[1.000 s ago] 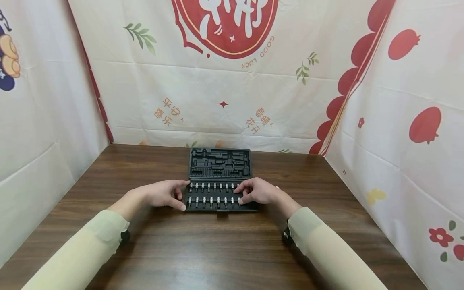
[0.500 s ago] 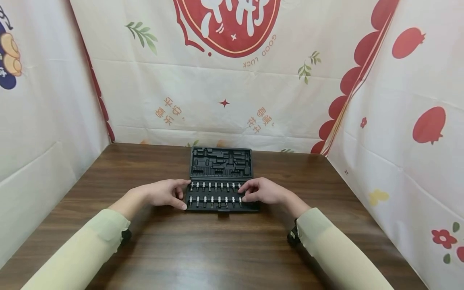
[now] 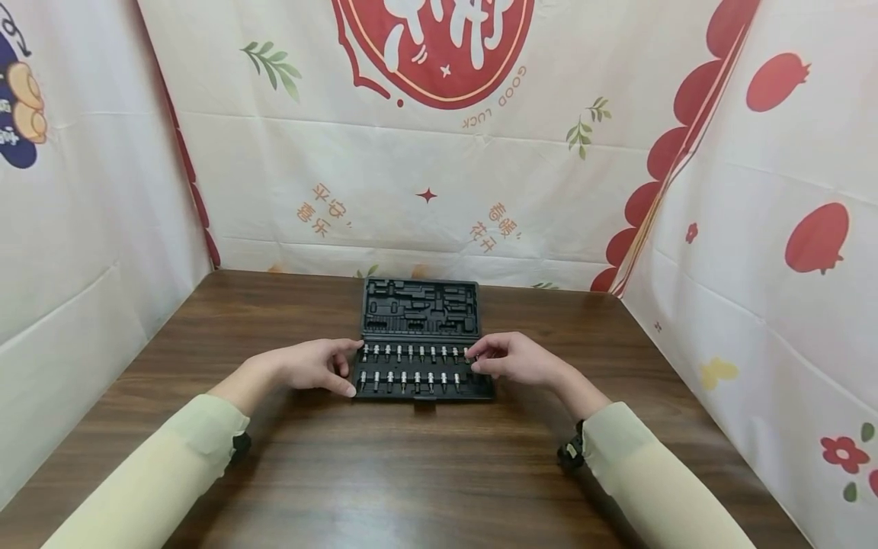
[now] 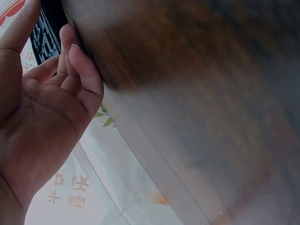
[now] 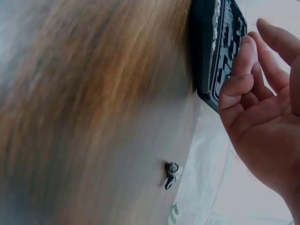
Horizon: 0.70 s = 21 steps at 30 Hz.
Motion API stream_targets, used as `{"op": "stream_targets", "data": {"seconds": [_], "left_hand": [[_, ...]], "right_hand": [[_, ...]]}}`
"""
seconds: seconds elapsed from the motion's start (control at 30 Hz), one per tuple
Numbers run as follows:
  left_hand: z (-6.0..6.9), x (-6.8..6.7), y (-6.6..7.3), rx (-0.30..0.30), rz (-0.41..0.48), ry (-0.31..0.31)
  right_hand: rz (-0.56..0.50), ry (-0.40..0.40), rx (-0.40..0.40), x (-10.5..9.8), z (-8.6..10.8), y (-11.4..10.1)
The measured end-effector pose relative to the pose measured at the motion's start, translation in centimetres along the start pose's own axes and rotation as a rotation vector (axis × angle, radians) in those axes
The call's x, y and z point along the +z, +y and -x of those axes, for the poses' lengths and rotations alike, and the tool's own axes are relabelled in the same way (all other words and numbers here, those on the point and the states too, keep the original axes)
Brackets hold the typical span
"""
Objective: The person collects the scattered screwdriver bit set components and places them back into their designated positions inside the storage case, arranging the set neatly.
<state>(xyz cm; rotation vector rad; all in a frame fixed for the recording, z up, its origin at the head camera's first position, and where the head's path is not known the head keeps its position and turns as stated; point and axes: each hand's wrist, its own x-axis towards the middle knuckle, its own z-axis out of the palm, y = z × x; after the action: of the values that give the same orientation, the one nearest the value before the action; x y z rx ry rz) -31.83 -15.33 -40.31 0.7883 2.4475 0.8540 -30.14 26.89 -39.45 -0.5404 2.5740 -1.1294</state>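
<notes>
A black socket bit case (image 3: pixel 420 306) lies open on the table, its lid folded back. Two rows of silver socket bits (image 3: pixel 417 378) stand in its near half. My left hand (image 3: pixel 312 366) spans the case's left side, index fingertip at the hinge corner and thumb at the front corner. Over the right end of the rows is my right hand (image 3: pixel 517 358); its thumb and index tips are apart beside the back row's last bits. Nothing shows between those tips in the right wrist view, where the other fingers (image 5: pixel 236 89) are bent. Whether they touch a bit is hidden.
A small metal piece (image 5: pixel 172 173) sits on the wooden table (image 3: pixel 384 473) to the right of the case, seen only in the right wrist view. Printed cloth walls (image 3: pixel 384 152) enclose the table's back and sides.
My right hand has shifted right along the rows, from the last bits towards the case's right edge. The left hand has stayed at the left side.
</notes>
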Motion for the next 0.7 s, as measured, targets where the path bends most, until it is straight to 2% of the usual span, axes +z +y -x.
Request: {"op": "stream_targets", "data": {"seconds": [0.37, 0.7], "left_hand": [[-0.2, 0.1, -0.3, 0.0, -0.006, 0.001], [-0.2, 0.0, -0.1, -0.005, -0.006, -0.001]], "right_hand": [[-0.012, 0.019, -0.009, -0.9, 1.7, 0.7], [-0.025, 0.083, 0.063, -3.0, 3.4, 2.6]]}}
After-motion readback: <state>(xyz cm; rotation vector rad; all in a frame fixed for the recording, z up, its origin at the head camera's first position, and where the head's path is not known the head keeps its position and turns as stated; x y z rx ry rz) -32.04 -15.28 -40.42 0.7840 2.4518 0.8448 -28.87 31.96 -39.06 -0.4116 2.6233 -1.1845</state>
